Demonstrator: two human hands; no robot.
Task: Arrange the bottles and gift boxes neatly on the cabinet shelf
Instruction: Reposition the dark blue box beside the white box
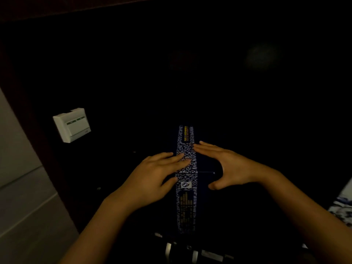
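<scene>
1. A blue-and-white patterned gift box [186, 180] is lying lengthwise in the dark cabinet, right of the white wall switch [72, 125]
2. The left hand [152, 178] is resting on the box's left edge, fingers stretched flat across its patterned top
3. The right hand [226, 168] is spreading wide on the box's right side, fingertips touching the top edge, thumb apart below

Two bare forearms without sleeves, bare left hand [152, 176], bare right hand [226, 164], no rings, watch or gloves visible, short fingernails
</scene>
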